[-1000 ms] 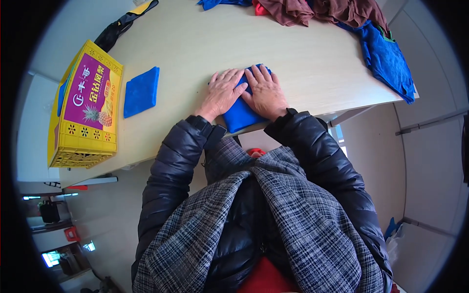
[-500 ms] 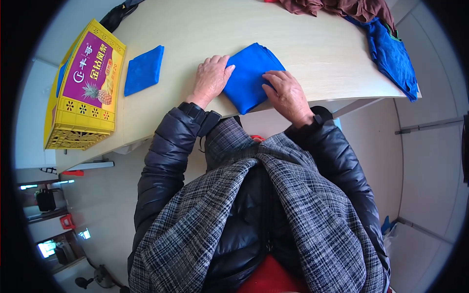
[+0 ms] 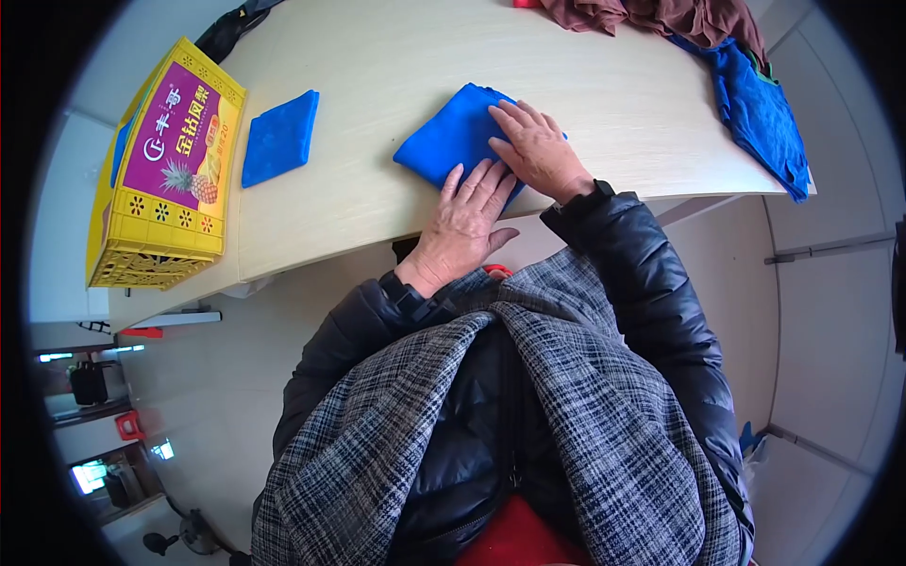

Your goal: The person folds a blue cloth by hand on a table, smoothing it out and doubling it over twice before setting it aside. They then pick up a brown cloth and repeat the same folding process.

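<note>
A folded blue cloth (image 3: 444, 138) lies on the pale tabletop in front of me, turned at an angle. My left hand (image 3: 464, 219) rests flat on its near edge, fingers stretched out and thumb apart. On the cloth's right side lies my right hand (image 3: 536, 149), its fingers extended over the fabric and its thumb spread. Part of the cloth is hidden under both hands. Farther left, a second folded blue cloth (image 3: 280, 140) lies flat by itself.
A yellow plastic crate (image 3: 160, 231) with a purple printed panel stands at the table's left end. Crumpled brown cloth (image 3: 651, 19) and a loose blue cloth (image 3: 760, 118) lie at the far right, the blue one over the edge. The table's front edge (image 3: 349, 247) curves before me.
My left hand has moved from the cloth's left side to its near edge. My right hand has shifted farther up on it. The cloth has turned and moved slightly left.
</note>
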Tool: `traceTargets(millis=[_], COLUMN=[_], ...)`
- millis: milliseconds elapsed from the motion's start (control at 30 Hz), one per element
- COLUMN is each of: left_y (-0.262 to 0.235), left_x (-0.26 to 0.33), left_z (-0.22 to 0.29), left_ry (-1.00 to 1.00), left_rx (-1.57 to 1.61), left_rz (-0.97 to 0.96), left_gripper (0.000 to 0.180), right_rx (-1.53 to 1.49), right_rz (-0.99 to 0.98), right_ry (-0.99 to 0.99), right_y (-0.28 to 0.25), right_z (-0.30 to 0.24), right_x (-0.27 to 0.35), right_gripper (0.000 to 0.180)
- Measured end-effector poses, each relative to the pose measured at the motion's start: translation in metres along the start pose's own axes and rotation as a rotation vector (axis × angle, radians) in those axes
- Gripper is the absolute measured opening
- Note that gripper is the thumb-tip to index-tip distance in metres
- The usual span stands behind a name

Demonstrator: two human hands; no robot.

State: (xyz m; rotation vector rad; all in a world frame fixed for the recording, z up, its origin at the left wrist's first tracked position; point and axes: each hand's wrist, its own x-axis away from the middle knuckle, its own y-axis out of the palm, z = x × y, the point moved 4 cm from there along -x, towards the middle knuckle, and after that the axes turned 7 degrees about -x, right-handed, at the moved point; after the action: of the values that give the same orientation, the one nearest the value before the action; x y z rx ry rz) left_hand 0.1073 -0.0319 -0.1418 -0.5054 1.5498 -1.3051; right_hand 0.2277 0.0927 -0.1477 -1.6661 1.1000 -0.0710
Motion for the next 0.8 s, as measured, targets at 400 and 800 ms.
traceTargets(millis=[400, 800], left_y=[0.002, -0.022], left_x=[0.008, 0.021], left_z=[-0.04, -0.088], left_ry=[0.085, -0.332], left_rx=[-0.364, -0.068], left_rz=[-0.013, 0.086], left_gripper=[0.057, 0.058], right_rx=[0.133, 0.161], right_rz=[-0.126, -0.226], right_ry=[0.224, 0.187], right_y=[-0.001, -0.011], right_z=[-0.003, -0.047], right_x=[0.022, -0.014], right_gripper=[0.057, 0.058])
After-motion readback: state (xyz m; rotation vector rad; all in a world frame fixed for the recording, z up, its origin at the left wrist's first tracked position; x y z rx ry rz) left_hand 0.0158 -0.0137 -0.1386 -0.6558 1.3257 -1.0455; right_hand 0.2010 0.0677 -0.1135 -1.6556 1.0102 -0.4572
